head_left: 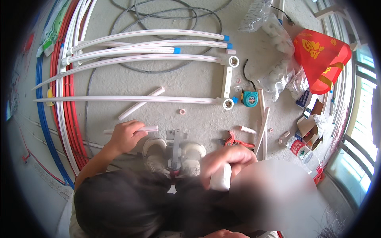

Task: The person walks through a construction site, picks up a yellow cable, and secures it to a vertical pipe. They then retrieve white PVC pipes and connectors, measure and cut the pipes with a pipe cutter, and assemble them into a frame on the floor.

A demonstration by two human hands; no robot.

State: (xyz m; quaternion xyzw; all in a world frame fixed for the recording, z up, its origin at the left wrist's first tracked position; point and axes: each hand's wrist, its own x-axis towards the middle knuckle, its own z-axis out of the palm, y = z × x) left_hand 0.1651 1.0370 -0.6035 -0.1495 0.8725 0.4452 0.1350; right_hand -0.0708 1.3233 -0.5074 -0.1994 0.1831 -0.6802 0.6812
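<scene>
Item: pipe-fitting work on a bare concrete floor [190, 79], seen from above over a dark-haired head. The left hand [126, 137] was clenched round a short white pipe piece [149, 128] lying just left of the metal welding stand [176, 148]; the right hand [226, 162] grasped a short white pipe section [221, 177], held upright near the stand's right side. Judged from this, the step would go best with both pieces pushed straight and square onto the tool, kept from twisting, and fingers held well back from the metal. Nearby: red-handled pipe cutters [234, 141] just right of the stand, a teal tape measure [250, 98], a welded white pipe frame [227, 81] further off. Packages: clear plastic bags of white fittings [276, 43] at upper right; a red bag with yellow print [321, 59] beside them; opened brown cartons [311, 123] below; a clear bottle with a red label [299, 148] lying on its side; a green-and-white packet [51, 31] at upper left.
</scene>
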